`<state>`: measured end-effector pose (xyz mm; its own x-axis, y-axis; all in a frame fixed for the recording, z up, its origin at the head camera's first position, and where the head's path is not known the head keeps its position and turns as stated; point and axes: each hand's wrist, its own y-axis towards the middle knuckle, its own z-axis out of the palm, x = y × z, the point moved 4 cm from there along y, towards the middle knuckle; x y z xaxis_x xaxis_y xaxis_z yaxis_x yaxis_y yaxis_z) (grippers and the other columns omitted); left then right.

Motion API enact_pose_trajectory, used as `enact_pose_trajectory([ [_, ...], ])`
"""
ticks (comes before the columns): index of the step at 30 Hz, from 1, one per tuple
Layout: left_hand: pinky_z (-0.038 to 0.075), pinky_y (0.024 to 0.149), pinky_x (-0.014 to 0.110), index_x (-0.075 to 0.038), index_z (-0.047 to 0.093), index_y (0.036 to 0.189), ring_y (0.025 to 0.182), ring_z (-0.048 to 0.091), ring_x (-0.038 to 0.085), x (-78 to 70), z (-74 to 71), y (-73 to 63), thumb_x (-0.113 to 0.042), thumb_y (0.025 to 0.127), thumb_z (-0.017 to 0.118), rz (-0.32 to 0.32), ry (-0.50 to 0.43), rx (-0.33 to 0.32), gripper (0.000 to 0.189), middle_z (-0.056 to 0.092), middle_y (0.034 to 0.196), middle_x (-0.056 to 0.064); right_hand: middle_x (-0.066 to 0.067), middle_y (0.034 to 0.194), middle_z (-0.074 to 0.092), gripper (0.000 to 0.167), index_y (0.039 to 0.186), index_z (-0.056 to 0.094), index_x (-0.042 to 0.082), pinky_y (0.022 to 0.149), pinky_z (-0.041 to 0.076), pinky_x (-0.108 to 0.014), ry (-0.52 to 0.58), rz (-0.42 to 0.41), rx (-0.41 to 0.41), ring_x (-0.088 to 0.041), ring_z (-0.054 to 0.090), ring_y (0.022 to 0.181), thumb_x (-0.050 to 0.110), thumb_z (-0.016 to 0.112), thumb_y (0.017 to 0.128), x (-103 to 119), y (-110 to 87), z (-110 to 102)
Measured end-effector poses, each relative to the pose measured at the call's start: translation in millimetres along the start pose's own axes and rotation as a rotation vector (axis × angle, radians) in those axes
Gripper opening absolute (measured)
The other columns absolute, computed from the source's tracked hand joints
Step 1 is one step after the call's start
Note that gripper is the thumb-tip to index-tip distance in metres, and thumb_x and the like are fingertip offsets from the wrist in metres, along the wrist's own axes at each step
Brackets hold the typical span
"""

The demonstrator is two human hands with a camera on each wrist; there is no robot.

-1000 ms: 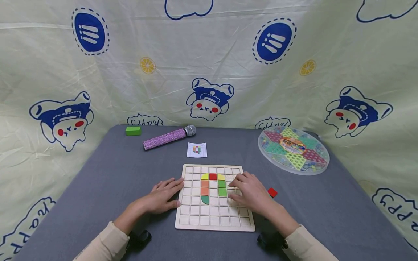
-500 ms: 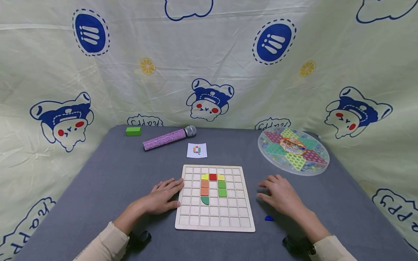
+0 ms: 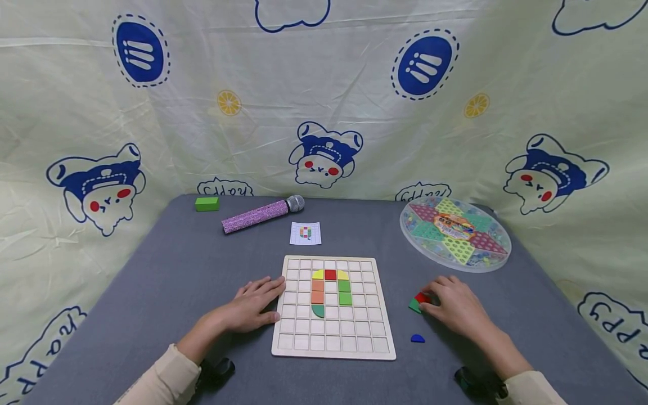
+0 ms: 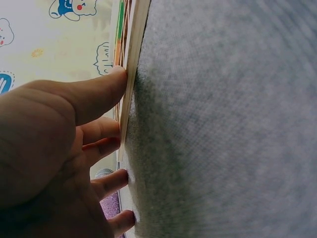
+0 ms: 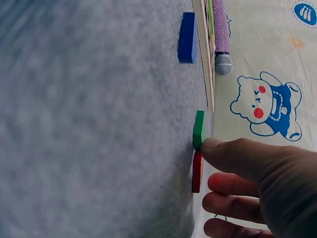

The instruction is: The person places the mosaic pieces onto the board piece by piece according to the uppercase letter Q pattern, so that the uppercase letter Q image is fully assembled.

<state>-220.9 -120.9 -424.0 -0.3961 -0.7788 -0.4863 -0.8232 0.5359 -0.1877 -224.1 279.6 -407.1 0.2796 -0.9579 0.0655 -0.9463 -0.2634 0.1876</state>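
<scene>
My left hand (image 3: 255, 305) rests at the left edge of a wooden grid board (image 3: 296, 341), its thumb touching the side in the left wrist view. On the board, yellow, red, orange and green pieces form an arch, with a dark green quarter-round piece (image 3: 318, 310) at the lower left. Right of the board my right hand (image 3: 458, 306) is low over the table, thumb and fingertips right at a red square block (image 5: 197, 173). A green block (image 5: 198, 128) lies against the red one, beside the thumb tip. Nearer me lies a blue half-round block (image 3: 417, 338).
Behind the board lies a small pattern card (image 3: 305, 233). A glittery purple microphone (image 3: 260, 215) and a green box (image 3: 207, 203) are at the back left. At the back right sits a round clear game case (image 3: 455, 233). A printed cloth (image 3: 324, 73) hangs behind the table.
My right hand has moved from over the board's right side to the right, out to the red and green blocks. The blue block has come into sight. My left hand has stayed put.
</scene>
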Motion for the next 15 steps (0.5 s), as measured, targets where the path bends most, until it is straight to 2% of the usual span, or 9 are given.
enact_pose_trajectory([
  [7,0.009,0.111,0.065,-0.012,0.027,0.150,0.146,0.015,0.035,0.2,0.4,0.0,-0.033,0.096,0.053,0.018,-0.009,-0.006,0.064,0.024,0.158,0.007,-0.002,0.087,0.062,0.027,0.090,0.072,0.011,0.070,0.044,-0.043,-0.017,0.011,0.009,-0.021,0.052,0.079,0.031,0.079,0.073,-5.5,-1.4,2.7],
  [15,0.009,0.111,0.066,-0.013,0.026,0.150,0.146,0.014,0.035,1.0,0.4,0.2,-0.034,0.095,0.053,0.011,-0.009,-0.004,0.065,0.023,0.158,0.007,-0.003,0.088,0.063,0.027,0.091,0.072,0.011,0.069,0.044,-0.043,-0.005,0.023,0.030,-0.021,0.052,0.079,0.031,0.078,0.074,-7.4,-0.5,4.6],
])
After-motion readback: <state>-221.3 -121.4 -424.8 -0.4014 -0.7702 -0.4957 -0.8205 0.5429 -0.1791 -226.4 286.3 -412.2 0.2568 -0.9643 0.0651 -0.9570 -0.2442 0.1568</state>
